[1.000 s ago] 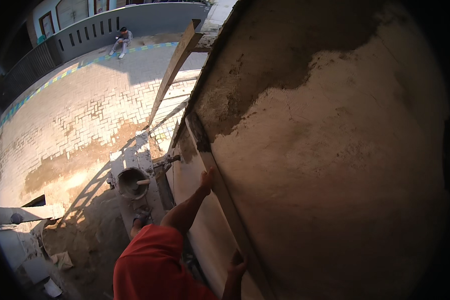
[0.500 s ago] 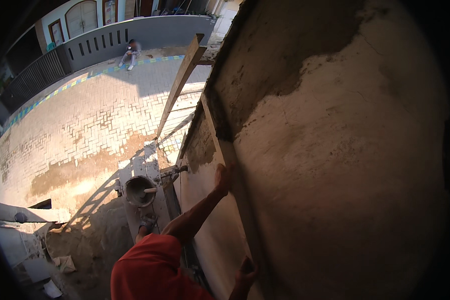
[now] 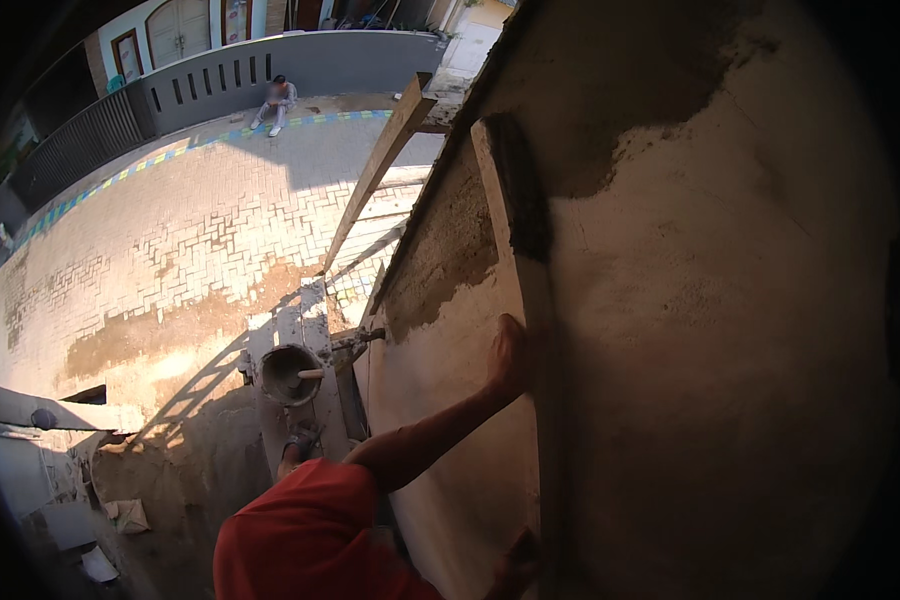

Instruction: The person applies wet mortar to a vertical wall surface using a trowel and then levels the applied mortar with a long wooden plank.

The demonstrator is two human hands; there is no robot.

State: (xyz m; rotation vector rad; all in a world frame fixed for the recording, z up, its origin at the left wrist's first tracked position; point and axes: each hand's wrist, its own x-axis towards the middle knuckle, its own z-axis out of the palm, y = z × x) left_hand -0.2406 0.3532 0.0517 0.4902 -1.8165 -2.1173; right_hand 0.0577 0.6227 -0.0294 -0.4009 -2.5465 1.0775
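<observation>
A long wooden straightedge (image 3: 526, 290) lies against a plastered wall (image 3: 690, 330), running from its upper end down past the lower edge of view. Dark, damp-looking mortar clings to the board near its top. My left hand (image 3: 510, 355) grips the board's left edge around the middle, the arm stretched out from a red sleeve. Lower down, my right hand (image 3: 517, 565) is closed at the same board, in shadow and partly cut off. Darker wet plaster (image 3: 620, 90) covers the wall's upper part; the rest looks paler.
On a scaffold plank (image 3: 310, 310) to the left stands a mortar bucket (image 3: 275, 385) with a tool's pale handle (image 3: 311, 374) sticking out. My sandalled foot (image 3: 300, 440) is beside it. A slanted wooden post (image 3: 380, 165) rises beyond. Below, a person (image 3: 278, 103) sits by a grey wall (image 3: 320, 65).
The straightedge has shifted right across the wall and stands more upright. Both my hands moved right with it, still gripping. The whole view has also shifted slightly.
</observation>
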